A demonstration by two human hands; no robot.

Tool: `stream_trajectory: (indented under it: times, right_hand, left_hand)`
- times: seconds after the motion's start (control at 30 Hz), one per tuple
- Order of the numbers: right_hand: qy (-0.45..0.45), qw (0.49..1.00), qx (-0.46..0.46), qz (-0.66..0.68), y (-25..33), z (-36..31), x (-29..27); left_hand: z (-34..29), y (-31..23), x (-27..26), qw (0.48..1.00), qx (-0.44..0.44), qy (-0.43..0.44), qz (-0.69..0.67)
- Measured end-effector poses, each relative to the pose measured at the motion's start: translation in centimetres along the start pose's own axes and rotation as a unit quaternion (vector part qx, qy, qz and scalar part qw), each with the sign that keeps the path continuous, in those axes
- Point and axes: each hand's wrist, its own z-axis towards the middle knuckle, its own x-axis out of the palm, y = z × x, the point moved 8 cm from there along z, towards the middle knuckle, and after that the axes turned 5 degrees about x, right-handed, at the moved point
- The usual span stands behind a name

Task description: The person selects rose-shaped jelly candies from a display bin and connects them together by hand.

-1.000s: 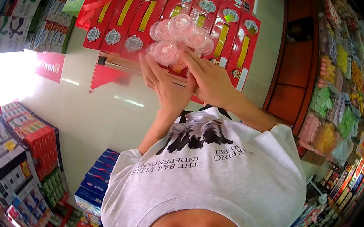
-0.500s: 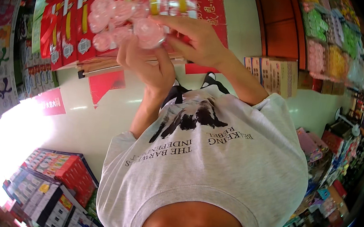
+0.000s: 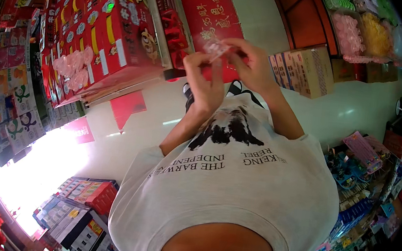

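Between my two hands is a small clear, pale pink plastic packet, blurred, so its contents cannot be made out. My right hand pinches its right side between thumb and fingers. On the other side, my left hand has its fingers curled and its thumb up against the packet's lower edge. To the left, a cluster of pink, round, flower-like pieces in clear wrapping lies on the stacked red boxes, apart from both hands.
A red printed sheet lies beyond my hands. A cardboard carton stands on the floor to the right, below a wooden shelf with bagged pink and yellow goods. Stacked boxes stand lower left, by a bright doorway.
Both hands have moved right, away from the pink cluster, which stays on the red boxes. A small clear packet is now between them. The view has shifted too.
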Motion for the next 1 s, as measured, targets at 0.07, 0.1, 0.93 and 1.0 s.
stream_trajectory:
  times: [0.07, 0.1, 0.93, 1.0]
  right_hand:
    - [-0.028, 0.999, 0.002, 0.025, -0.4, -0.8, -2.1]
    - [-0.051, 0.998, 0.002, 0.047, -0.4, -1.1, -3.1]
    - [-0.263, 0.952, 0.137, -0.078, -6.7, 3.0, -10.4]
    - [-0.253, 0.95, 0.15, -0.11, -6.6, 3.9, -11.0]
  left_hand:
    - [0.8, -2.5, 2.5, 0.994, 0.088, 0.051, 0.028]
    - [1.1, -2.4, 2.9, 0.994, 0.088, 0.058, 0.029]
    - [11.2, 5.3, 17.0, 0.925, 0.114, 0.334, -0.143]
    - [11.8, 6.5, 18.6, 0.913, 0.08, 0.354, -0.187]
